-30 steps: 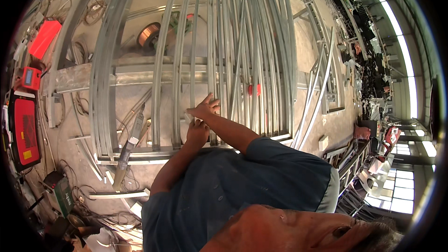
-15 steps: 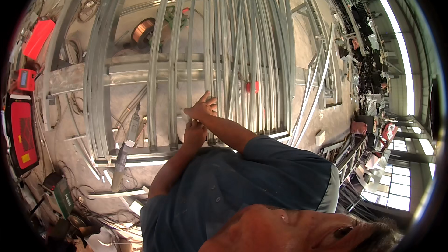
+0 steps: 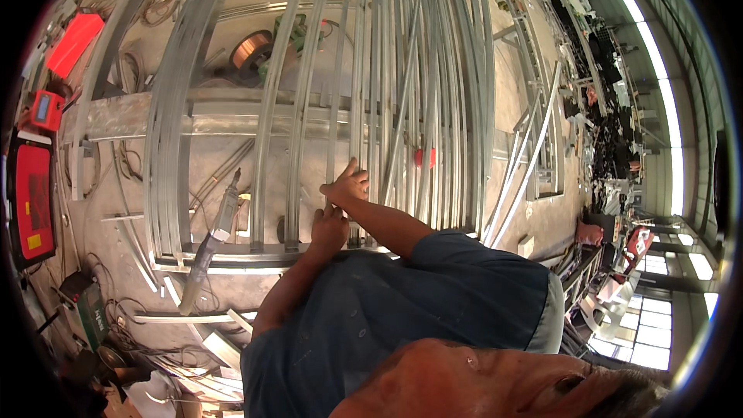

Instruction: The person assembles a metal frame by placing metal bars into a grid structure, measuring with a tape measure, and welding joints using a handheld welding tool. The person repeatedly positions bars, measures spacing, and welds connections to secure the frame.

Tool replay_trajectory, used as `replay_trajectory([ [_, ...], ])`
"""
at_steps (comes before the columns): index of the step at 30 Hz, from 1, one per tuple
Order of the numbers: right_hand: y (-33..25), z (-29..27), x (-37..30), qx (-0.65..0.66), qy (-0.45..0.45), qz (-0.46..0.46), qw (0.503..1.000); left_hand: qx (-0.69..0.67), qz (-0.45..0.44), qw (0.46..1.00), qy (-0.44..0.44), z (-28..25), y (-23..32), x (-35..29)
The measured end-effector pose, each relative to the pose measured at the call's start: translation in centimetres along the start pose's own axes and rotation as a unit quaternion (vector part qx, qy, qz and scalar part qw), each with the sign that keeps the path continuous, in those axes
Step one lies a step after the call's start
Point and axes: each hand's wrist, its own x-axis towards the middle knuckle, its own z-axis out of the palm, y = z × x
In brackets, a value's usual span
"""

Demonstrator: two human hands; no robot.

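Note:
Long silvery metal tubes (image 3: pixel 299 147) run away from me in a row across a metal frame. My left hand (image 3: pixel 331 228) is closed around the near end of one thin metal tube (image 3: pixel 333 131), its fingers curled. Just above and to the right, my right hand (image 3: pixel 348 186) lies across the tubes. Its thumb reaches left to that same thin tube, and the other fingers bend over the neighbouring tube (image 3: pixel 357 108). My palms are hidden, so the exact grip of the right hand is partly covered.
An angle grinder-like long grey power tool (image 3: pixel 219 234) leans on the frame's near rail (image 3: pixel 255 257). Beyond lies a copper wire spool (image 3: pixel 252 48). At left stand a red machine (image 3: pixel 32 197) and a green box (image 3: pixel 83 310). Loose bars (image 3: pixel 534 159) lean at right.
The view has shifted slightly, so the tubes and both hands appear a little farther right. Both hands keep nearly the same pose on the tubes.

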Motion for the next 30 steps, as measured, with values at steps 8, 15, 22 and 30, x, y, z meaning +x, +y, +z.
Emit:
replay_trajectory([
  [8,-0.7,-0.3,1.7,0.027,0.017,-0.016,0.999,0.033,-0.004,0.999,-0.016,-1.9,-0.9,0.3],
  [15,-0.8,-0.8,1.4,-0.006,-0.015,-0.03,0.999,0.065,-0.03,0.997,-0.004,-0.8,-0.6,-0.4],
  [22,1.0,0.2,3.1,0.002,0.013,-0.075,0.997,0.029,-0.145,0.988,-0.05,-3.7,0.3,0.6],
  [30,1.1,0.2,3.6,0.007,0.01,-0.083,0.996,-0.13,-0.298,0.891,-0.317,-2.4,-2.4,-1.3],
])
